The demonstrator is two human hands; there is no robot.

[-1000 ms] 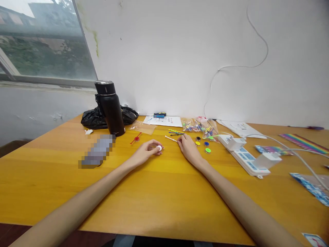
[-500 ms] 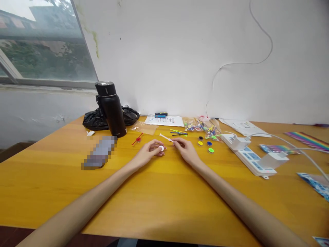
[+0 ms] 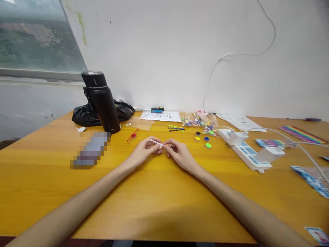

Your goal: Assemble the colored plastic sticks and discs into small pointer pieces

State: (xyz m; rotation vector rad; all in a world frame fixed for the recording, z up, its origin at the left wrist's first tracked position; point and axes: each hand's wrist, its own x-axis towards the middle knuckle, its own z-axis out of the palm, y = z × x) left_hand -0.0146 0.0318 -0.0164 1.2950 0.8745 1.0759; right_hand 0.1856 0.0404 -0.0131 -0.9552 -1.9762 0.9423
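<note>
While the left hand (image 3: 144,151) pinches a small round white disc (image 3: 161,146), the right hand (image 3: 180,153) has fingertips closed on a thin white plastic-looking stick (image 3: 154,141) — over the yellow wooden table (image 3: 164,199). Fitting both pieces seems in hand; next probably calls for careful alignment.

A wooden table (image 3: 154,195), window (image 3: 36,41) and power strip (image 3: 246,156) suggest a workroom.

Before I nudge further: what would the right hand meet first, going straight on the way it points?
Probably the white disc held in the left hand, though depth there is unclear.
</note>
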